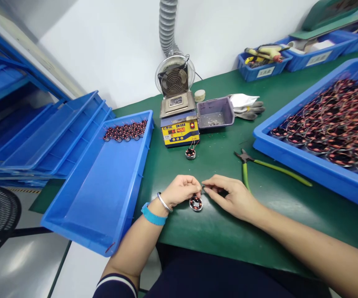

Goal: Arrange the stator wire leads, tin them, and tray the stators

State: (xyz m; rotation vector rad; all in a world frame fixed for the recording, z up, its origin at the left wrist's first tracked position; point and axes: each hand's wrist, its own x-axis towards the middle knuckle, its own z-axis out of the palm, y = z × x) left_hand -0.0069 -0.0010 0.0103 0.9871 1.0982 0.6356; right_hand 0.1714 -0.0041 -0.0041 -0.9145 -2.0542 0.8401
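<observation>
A small round motor stator (196,203) with copper windings sits on the green table, just below my fingertips. My left hand (183,191) is closed in a pinch at the stator's far edge; what lies between its fingers is too small to name. Facing it, my right hand (231,196) pinches with thumb and forefinger, close to the left fingertips, around a tiny dark bit I cannot identify. A second stator (190,153), its wire leads standing up, rests farther back, in front of the yellow-fronted solder pot (180,130).
Left is a blue tray (101,182) with stators at its far end; right, a blue tray (313,163) full of stators. Green-handled cutters (245,159) lie near my right hand. A purple bin (216,114), gloves (248,109) and a tool box (264,72) stand behind.
</observation>
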